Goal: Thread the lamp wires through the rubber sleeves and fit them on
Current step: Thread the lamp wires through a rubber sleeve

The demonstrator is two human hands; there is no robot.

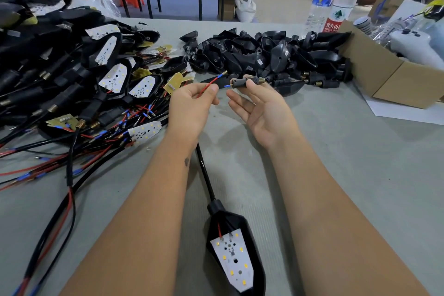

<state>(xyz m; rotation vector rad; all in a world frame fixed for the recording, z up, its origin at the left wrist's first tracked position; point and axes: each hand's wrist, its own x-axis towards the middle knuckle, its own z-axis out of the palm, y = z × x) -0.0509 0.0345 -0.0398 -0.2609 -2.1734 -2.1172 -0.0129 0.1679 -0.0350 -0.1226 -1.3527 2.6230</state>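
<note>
The left hand (189,101) holds a narrow pinch grip on the red wire (208,84), its blue-tipped end pointing up toward the right. Just beside it, the right hand (260,106) pinches the black rubber sleeve (240,82) between thumb and forefinger, other fingers spread. Below both grips, the lamp housing (234,251) lies on the bench (336,151).

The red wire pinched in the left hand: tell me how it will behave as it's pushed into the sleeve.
The red wire is thin and stands past the left hand with a slight bend, so it probably buckles if pushed from far back. Its blue-and-metal tip looks stiffer, likely the part to steer. The rubber sleeve in the right hand looks light.
</note>
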